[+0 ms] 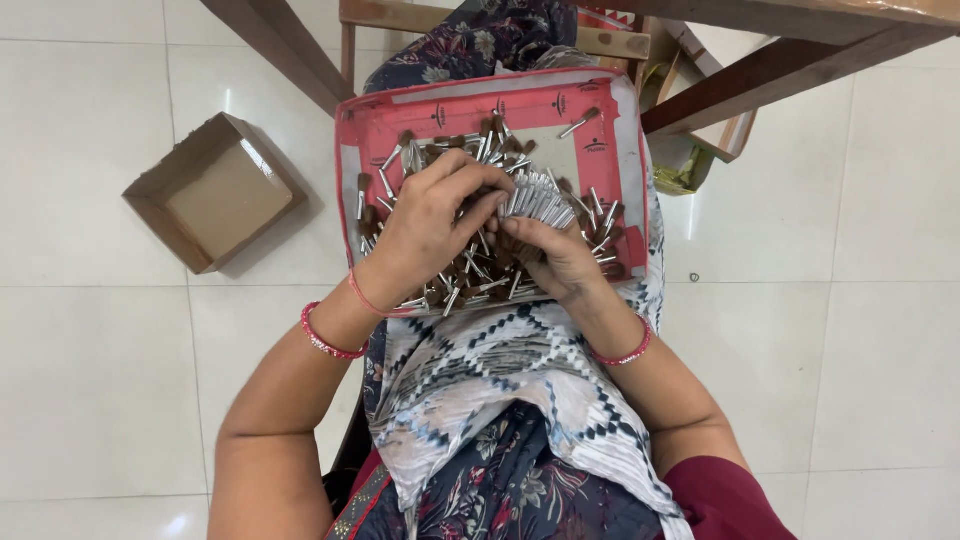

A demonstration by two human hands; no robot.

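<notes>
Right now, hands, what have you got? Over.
Right hand shut on a fanned bundle of silver brush tips. Left hand fingers on that bundle. Loose tips heaped in red tray on lap. Nothing blocking.

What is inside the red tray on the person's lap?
The red tray holds many small brush heads with silver ferrules and brown tips. The right hand grips a bundle of them; both hands cover the pile's middle.

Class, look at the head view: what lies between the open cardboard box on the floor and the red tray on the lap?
Only bare white floor tiles separate cardboard box from red tray.
</notes>
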